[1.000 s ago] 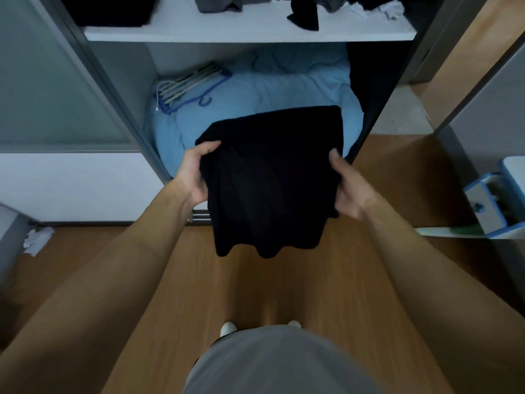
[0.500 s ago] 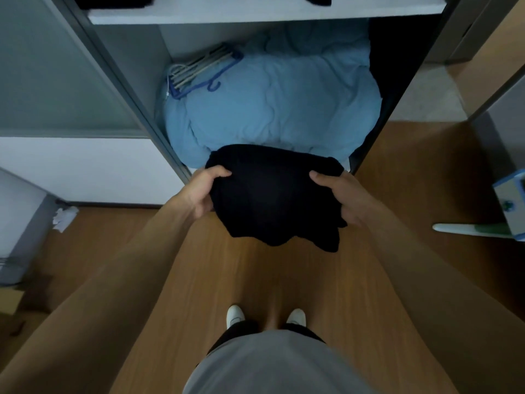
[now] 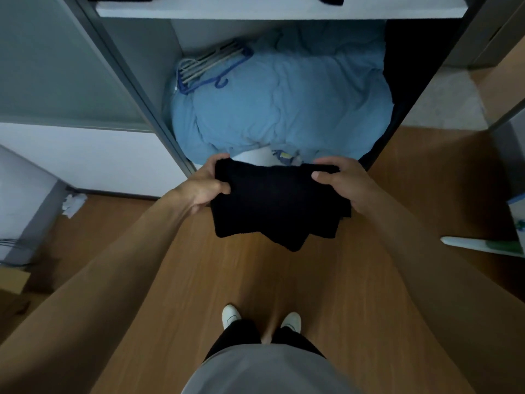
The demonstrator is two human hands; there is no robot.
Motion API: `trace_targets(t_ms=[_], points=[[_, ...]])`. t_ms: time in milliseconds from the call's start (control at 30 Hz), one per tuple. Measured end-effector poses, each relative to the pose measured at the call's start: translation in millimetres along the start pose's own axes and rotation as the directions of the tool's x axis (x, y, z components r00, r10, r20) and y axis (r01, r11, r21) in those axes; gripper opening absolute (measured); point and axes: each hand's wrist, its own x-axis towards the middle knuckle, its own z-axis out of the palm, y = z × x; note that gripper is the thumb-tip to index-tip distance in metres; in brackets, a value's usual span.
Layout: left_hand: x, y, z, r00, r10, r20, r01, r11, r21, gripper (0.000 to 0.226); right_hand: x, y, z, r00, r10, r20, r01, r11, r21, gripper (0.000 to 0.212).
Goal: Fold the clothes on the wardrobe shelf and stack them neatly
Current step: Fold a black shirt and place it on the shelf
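**Folded black garment held crosswise, shelf up ahead**

The left hand (image 3: 203, 186) and right hand (image 3: 343, 180) each hold one end of the black garment (image 3: 275, 203), fingers (image 3: 324, 176) clamped on its upper fold. It hangs above the floor (image 3: 255, 280), just before the blue bedding (image 3: 284, 103). Its long axis runs left to right and its loose corners point down. The wardrobe shelf (image 3: 255, 9) lies up and ahead, about equally near both hands.

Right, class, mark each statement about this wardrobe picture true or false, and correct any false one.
1. The left hand and the right hand both grip the folded black garment. True.
2. The garment lies flat on a surface. False: the hands hold it up above the brown wooden floor.
3. A bundle of blue and pale hangers rests on the light blue quilt. True.
4. The quilt lies out in the room. False: it sits under the white wardrobe shelf.
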Motion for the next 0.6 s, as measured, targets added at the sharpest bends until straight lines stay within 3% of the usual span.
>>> trace_targets(t_ms=[67, 167, 233, 333, 467, 533, 600], points=[[1.9, 5.2, 0.4, 0.998, 0.01, -0.058, -0.004, 0.996, 0.094, 0.086, 5.1, -3.9, 1.4, 0.992, 0.005, 0.127, 0.008, 0.994, -0.107, 0.029], [5.6, 10.4, -9.6, 0.999, -0.002, -0.052, 0.008, 0.994, 0.111, 0.073, 9.9, -11.0, 12.0, 0.937, 0.107, 0.333, 0.009, 0.944, -0.329, 0.061], [8.1, 14.5, -20.6, 0.999, -0.044, -0.026, 0.047, 0.991, 0.123, 0.065, 15.6, -14.9, 25.7, 0.901, 0.179, 0.395, 0.068, 0.842, -0.536, 0.076], [15.5, 21.2, -38.4, 0.996, -0.092, 0.017, 0.081, 0.942, 0.326, 0.069, 30.6, -23.2, 48.3, 0.944, 0.139, 0.299, 0.141, 0.649, -0.747, 0.058], [29.3, 32.7, -60.7, 0.994, -0.104, 0.017, 0.073, 0.793, 0.605, 0.082, 57.4, -45.3, 58.9, 0.988, -0.118, 0.097, 0.146, 0.546, -0.825, 0.043], [40.1, 42.1, -71.3, 1.0, -0.006, -0.03, 0.025, 0.712, 0.702, 0.065, 71.8, -60.2, 57.5, 0.956, -0.293, 0.023, 0.172, 0.493, -0.853, 0.024], [51.2, 55.2, -88.1, 0.981, 0.158, -0.116, -0.009, 0.63, 0.776, 0.043, 89.1, -77.5, 55.0, 0.897, -0.442, -0.019, 0.215, 0.473, -0.855, 0.019]])
